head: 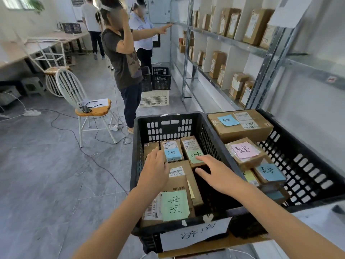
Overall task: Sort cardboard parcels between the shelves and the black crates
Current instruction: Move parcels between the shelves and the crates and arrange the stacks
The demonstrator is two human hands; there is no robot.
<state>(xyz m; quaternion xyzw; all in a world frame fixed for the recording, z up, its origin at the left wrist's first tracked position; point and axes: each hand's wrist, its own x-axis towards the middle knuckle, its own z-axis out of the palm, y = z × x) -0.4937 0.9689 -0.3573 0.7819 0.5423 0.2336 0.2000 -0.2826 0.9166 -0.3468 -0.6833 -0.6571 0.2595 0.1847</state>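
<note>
Head camera, the only view: both your hands hang over the left black crate [168, 116], the one with the handwritten paper label [194, 234] taped to its near wall. Your left hand [155, 170] hovers over the parcels at the far left corner, fingers [155, 154] apart and relaxed, holding nothing. Whether they touch the cardboard below, I cannot tell. Your right hand [219, 175] is spread too and grips nothing, its fingertips near the far parcel with the green note [194, 154], above a dark gap along the crate's right wall.

The parcels lie flat and packed tight. A blue-note parcel [172, 153] sits just beside the green one at the far wall, a barcoded parcel [179, 172] in the middle, and a large green-note parcel [174, 204] at the near wall.

My judgement: you are choosing one to lift. Read the note before you grip. Use that gap: slide your right fingers down the free side of the chosen parcel and steady its neighbour with your left hand so the row does not shift. Lift straight up, clear of the rim. Mind the sticky notes, which could peel off.

The right black crate [308, 174] holds a pink-note parcel [244, 150] and others. The shelves [233, 42] on your right carry upright parcels between dividers.
</note>
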